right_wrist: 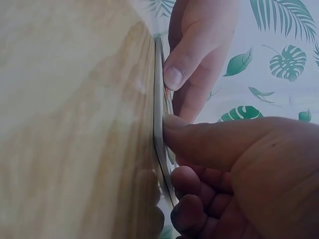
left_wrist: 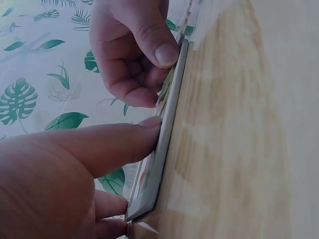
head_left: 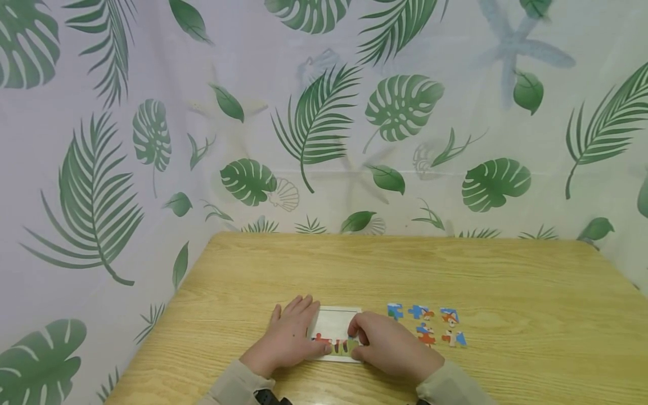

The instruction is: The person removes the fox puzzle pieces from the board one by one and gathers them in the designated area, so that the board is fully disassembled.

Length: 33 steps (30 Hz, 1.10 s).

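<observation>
A person's left hand (head_left: 287, 342), fingers extended at the left edge of a shallow puzzle tray (head_left: 336, 322), rests its thumb on the bottom row of pieces (head_left: 339, 346), while the right hand (head_left: 390, 342) has a green piece (head_left: 351, 346) pinched in its grip at the row's right end. The step appears to be seating that row; the next move likely calls for pressing it flush. Loose pieces (head_left: 426, 334) lie rightward on the counter (head_left: 405, 270), before a leaf-printed backdrop (head_left: 334, 211).

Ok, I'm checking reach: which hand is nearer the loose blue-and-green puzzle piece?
The right hand: it is at the tray's right side, the loose piece just beyond it. The left hand is at the tray's left side, farther away.
</observation>
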Each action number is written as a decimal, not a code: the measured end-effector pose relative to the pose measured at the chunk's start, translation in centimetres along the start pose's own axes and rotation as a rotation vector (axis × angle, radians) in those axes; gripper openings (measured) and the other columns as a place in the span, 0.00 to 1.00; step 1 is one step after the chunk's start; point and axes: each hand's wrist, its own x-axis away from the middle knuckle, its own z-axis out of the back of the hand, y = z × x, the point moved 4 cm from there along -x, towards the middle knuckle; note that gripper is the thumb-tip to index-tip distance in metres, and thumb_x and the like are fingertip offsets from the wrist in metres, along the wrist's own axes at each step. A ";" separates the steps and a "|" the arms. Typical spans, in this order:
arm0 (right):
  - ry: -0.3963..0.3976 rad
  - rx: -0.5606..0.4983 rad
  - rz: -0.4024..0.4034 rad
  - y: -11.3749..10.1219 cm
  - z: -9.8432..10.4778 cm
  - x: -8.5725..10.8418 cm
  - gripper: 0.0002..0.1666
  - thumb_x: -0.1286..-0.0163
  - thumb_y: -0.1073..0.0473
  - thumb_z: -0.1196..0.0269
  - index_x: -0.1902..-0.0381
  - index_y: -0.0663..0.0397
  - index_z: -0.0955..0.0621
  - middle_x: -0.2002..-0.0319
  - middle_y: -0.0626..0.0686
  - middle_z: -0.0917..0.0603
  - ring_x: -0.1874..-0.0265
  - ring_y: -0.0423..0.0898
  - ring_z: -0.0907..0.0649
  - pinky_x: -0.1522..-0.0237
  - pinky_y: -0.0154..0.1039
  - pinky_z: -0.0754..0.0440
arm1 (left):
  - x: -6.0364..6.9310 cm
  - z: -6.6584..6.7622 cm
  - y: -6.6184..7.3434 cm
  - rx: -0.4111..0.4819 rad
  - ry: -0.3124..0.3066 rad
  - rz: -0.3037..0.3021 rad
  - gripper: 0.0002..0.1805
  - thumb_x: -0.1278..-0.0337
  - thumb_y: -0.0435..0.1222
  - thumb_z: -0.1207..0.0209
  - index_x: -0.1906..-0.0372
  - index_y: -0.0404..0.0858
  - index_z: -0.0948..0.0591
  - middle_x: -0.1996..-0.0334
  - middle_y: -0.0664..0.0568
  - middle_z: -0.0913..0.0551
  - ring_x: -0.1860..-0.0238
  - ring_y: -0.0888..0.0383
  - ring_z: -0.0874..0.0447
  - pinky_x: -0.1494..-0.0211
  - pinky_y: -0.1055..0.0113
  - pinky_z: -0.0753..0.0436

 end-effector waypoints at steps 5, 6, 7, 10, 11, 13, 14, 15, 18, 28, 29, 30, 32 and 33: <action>0.011 -0.011 -0.007 -0.2 0.2 0.1 0.15 0.39 0.55 0.26 0.60 0.45 0.22 0.73 0.45 0.26 0.76 0.40 0.29 0.72 0.38 0.30 | -0.1 -0.1 -0.1 -0.002 0.006 0.004 0.52 0.47 0.61 0.34 0.23 0.37 0.35 0.23 0.41 0.40 0.22 0.41 0.49 0.29 0.29 0.54; 0.014 -0.012 -0.007 -0.3 0.2 0.1 0.15 0.39 0.55 0.26 0.60 0.45 0.22 0.73 0.45 0.26 0.76 0.40 0.29 0.72 0.38 0.31 | -0.1 -0.1 -0.1 -0.002 0.007 0.004 0.51 0.47 0.61 0.34 0.23 0.37 0.35 0.23 0.41 0.40 0.22 0.41 0.49 0.29 0.29 0.54; 0.016 -0.012 -0.007 -0.3 0.2 0.1 0.16 0.39 0.55 0.26 0.60 0.45 0.23 0.73 0.45 0.26 0.76 0.40 0.29 0.72 0.38 0.31 | -0.1 -0.1 0.0 -0.002 0.007 0.003 0.51 0.47 0.61 0.34 0.23 0.37 0.35 0.23 0.41 0.40 0.22 0.41 0.49 0.29 0.29 0.54; 0.017 -0.012 -0.002 -0.3 0.3 0.1 0.16 0.40 0.56 0.25 0.61 0.44 0.23 0.73 0.45 0.26 0.76 0.40 0.29 0.73 0.38 0.31 | -0.1 -0.1 0.0 -0.003 0.007 0.001 0.51 0.47 0.61 0.34 0.24 0.37 0.34 0.23 0.41 0.40 0.22 0.41 0.49 0.29 0.29 0.54; 0.017 -0.011 0.001 -0.3 0.3 0.1 0.16 0.40 0.56 0.25 0.61 0.44 0.23 0.73 0.45 0.26 0.76 0.40 0.29 0.72 0.38 0.31 | -0.1 -0.2 -0.1 -0.004 0.006 0.001 0.51 0.47 0.61 0.34 0.24 0.37 0.34 0.23 0.41 0.40 0.22 0.41 0.49 0.29 0.29 0.54; 0.017 -0.008 0.009 -0.2 0.2 0.0 0.16 0.40 0.56 0.25 0.61 0.44 0.23 0.73 0.44 0.26 0.76 0.40 0.29 0.72 0.38 0.30 | -0.1 -0.2 -0.1 -0.005 0.006 0.001 0.51 0.47 0.61 0.34 0.24 0.37 0.34 0.23 0.41 0.40 0.22 0.41 0.49 0.29 0.29 0.54; 0.017 -0.007 0.012 -0.2 0.2 0.0 0.16 0.40 0.56 0.25 0.61 0.44 0.23 0.73 0.44 0.26 0.76 0.40 0.29 0.73 0.38 0.30 | -0.1 -0.2 -0.1 -0.004 0.005 0.001 0.51 0.47 0.61 0.34 0.24 0.37 0.34 0.23 0.41 0.40 0.22 0.41 0.49 0.29 0.29 0.54; 0.017 -0.008 0.014 -0.2 0.2 0.0 0.16 0.40 0.56 0.25 0.61 0.44 0.23 0.73 0.44 0.26 0.76 0.40 0.29 0.73 0.38 0.30 | -0.1 -0.2 -0.2 -0.004 0.004 -0.001 0.51 0.47 0.61 0.34 0.24 0.37 0.34 0.23 0.41 0.40 0.22 0.41 0.49 0.29 0.29 0.54; 0.015 -0.007 0.020 -0.3 0.1 -0.1 0.16 0.40 0.57 0.25 0.61 0.44 0.23 0.73 0.44 0.26 0.76 0.40 0.28 0.72 0.38 0.30 | -0.1 -0.2 -0.3 0.004 -0.002 -0.006 0.52 0.47 0.61 0.35 0.23 0.37 0.35 0.23 0.41 0.40 0.22 0.41 0.49 0.29 0.29 0.54; 0.025 -0.029 0.013 -0.8 0.3 0.1 0.14 0.39 0.60 0.28 0.63 0.43 0.23 0.73 0.43 0.25 0.74 0.40 0.26 0.71 0.38 0.28 | 0.2 0.2 -0.3 0.042 -0.008 -0.011 0.51 0.47 0.59 0.34 0.23 0.37 0.35 0.23 0.40 0.42 0.22 0.41 0.51 0.28 0.30 0.56; 0.032 -0.034 0.015 -0.8 0.4 0.1 0.13 0.38 0.60 0.29 0.63 0.43 0.23 0.73 0.42 0.25 0.74 0.40 0.26 0.71 0.38 0.28 | 0.2 0.2 -0.2 0.041 -0.009 -0.009 0.51 0.48 0.59 0.34 0.23 0.37 0.35 0.23 0.40 0.42 0.22 0.41 0.51 0.28 0.30 0.56; 0.040 -0.036 0.019 -0.7 0.4 0.2 0.12 0.37 0.61 0.30 0.63 0.43 0.23 0.73 0.42 0.25 0.74 0.39 0.26 0.71 0.38 0.27 | 0.2 0.2 -0.2 0.041 -0.010 -0.008 0.51 0.48 0.59 0.34 0.23 0.37 0.35 0.23 0.40 0.42 0.22 0.41 0.51 0.28 0.30 0.57; 0.058 -0.040 0.027 -0.6 0.5 0.3 0.10 0.35 0.62 0.32 0.64 0.42 0.23 0.73 0.40 0.24 0.74 0.38 0.25 0.71 0.37 0.27 | 0.2 0.2 -0.2 0.040 -0.011 -0.009 0.51 0.48 0.59 0.34 0.23 0.37 0.35 0.23 0.40 0.41 0.22 0.41 0.50 0.28 0.30 0.57; 0.065 -0.045 0.029 -0.5 0.5 0.3 0.10 0.34 0.62 0.33 0.64 0.42 0.23 0.73 0.40 0.24 0.74 0.38 0.25 0.71 0.36 0.27 | 0.2 0.2 -0.1 0.039 -0.013 -0.008 0.51 0.48 0.59 0.34 0.23 0.37 0.35 0.23 0.41 0.41 0.22 0.42 0.50 0.28 0.30 0.57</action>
